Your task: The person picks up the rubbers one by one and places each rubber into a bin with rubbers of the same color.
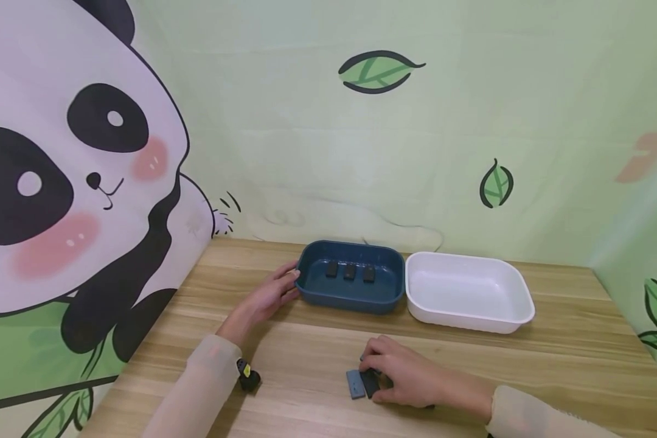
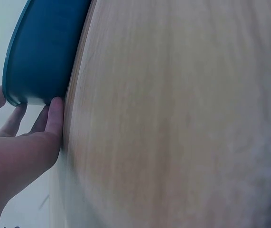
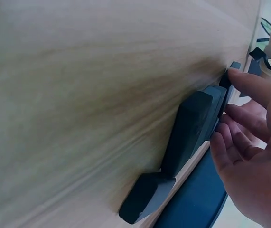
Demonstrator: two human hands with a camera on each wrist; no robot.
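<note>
At the left end of a dark blue dish (image 1: 356, 301) is my left hand (image 1: 271, 295), its fingers holding the outer wall from rim to base. Three small black blocks, one of them the middle block (image 1: 349, 271), lie in a row inside. My right hand (image 1: 402, 374) reaches down to a cluster of small flat blocks on the table and pinches a black block (image 1: 369, 383). Beside that lies a blue-grey block (image 1: 356, 384). The right wrist view shows another black block (image 3: 187, 133) standing nearer the camera and a tilted black block (image 3: 147, 197).
A white dish (image 1: 471, 292) stands right beside the blue one, towards the back of the wooden table (image 1: 295, 365). Behind the table hangs a pale green backdrop (image 1: 285, 121) with a panda and leaves. A small black device (image 1: 248, 376) is worn at the left wrist.
</note>
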